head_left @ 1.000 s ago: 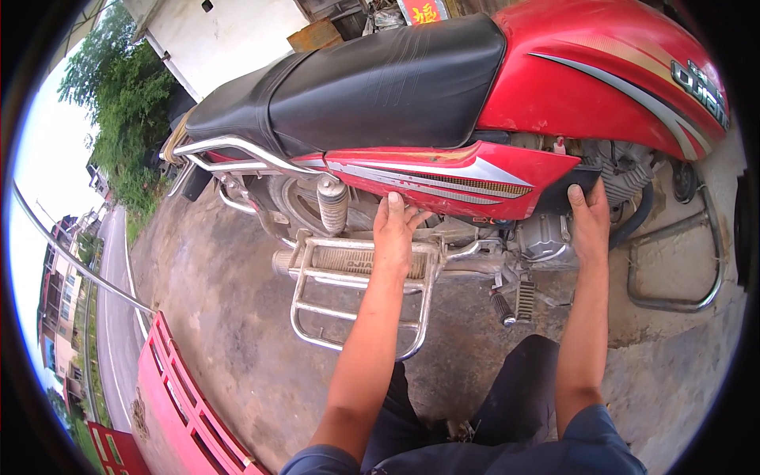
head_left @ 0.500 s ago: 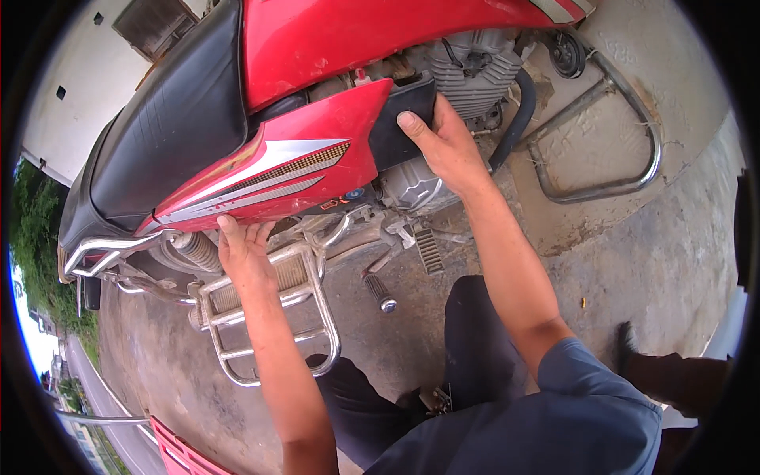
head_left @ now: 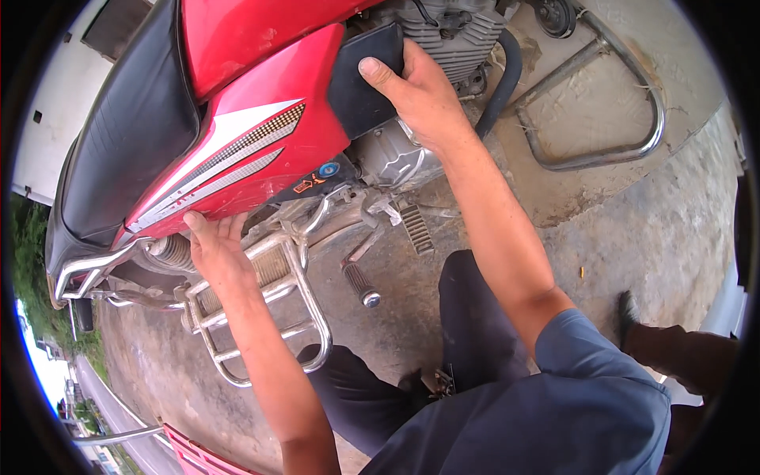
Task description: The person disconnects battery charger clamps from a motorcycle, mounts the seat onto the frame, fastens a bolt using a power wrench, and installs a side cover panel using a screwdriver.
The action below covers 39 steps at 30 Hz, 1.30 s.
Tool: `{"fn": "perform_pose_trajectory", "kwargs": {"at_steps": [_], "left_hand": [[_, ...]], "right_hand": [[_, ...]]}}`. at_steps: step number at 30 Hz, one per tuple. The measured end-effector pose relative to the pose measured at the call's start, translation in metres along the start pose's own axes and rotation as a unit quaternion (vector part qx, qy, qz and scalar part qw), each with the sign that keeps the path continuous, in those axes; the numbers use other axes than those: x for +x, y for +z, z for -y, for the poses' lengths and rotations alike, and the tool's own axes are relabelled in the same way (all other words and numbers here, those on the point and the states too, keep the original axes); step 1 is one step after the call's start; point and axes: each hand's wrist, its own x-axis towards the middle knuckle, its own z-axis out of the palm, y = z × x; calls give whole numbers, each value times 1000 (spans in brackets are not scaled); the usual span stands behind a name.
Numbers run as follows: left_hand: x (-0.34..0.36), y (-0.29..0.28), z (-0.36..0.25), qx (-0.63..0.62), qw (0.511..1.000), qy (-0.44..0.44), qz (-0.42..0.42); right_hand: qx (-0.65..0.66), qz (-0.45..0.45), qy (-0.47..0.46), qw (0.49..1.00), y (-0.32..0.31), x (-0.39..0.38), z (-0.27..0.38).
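Note:
A red motorcycle side panel (head_left: 265, 119) with silver and checkered stripes lies along the machine below the black seat (head_left: 142, 119) and the red fuel tank (head_left: 253, 39). My right hand (head_left: 427, 99) is closed on the panel's black front section (head_left: 360, 91), thumb on the outer face and fingers behind its front edge. At the panel's lower rear edge, my left hand (head_left: 222, 249) has its thumb against the outside, with the other fingers curled under the rim. Those fingertips are partly hidden. The panel's upper edge sits close against the tank.
The finned engine (head_left: 443, 39) and a chrome crash bar (head_left: 653, 119) are at the right. Under my left forearm is a chrome side rack (head_left: 317, 317); a kick-start lever (head_left: 360, 285) and footrest (head_left: 416, 229) stick out nearby. Another person's leg (head_left: 673, 356) is at the right edge.
The panel's front has moved up toward the tank, covering the gap and the small red part that showed there. Both hands keep their hold. The whole view has shifted somewhat.

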Motion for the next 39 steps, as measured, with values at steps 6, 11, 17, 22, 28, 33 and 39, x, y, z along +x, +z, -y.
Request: {"fn": "perform_pose_trajectory", "kwargs": {"at_steps": [6, 11, 17, 22, 28, 33, 39], "left_hand": [[3, 8, 5, -15, 1000, 0, -4], [1, 19, 5, -20, 998, -52, 2], [2, 10, -8, -28, 998, -51, 8], [8, -3, 2, -53, 995, -53, 64], [0, -9, -9, -65, 994, -58, 64], [5, -17, 2, -36, 997, -40, 60], [0, 2, -1, 20, 999, -43, 26]], "right_hand": [[-60, 38, 45, 996, -2, 15, -8], [-114, 46, 16, 992, -10, 16, 0], [-221, 104, -5, 970, -14, 25, -2], [-164, 109, 21, 980, -12, 16, 13], [-164, 86, 33, 982, -19, 6, 6], [-170, 76, 42, 982, -4, 4, 17], [-391, 113, 27, 913, -20, 23, 8]]}}
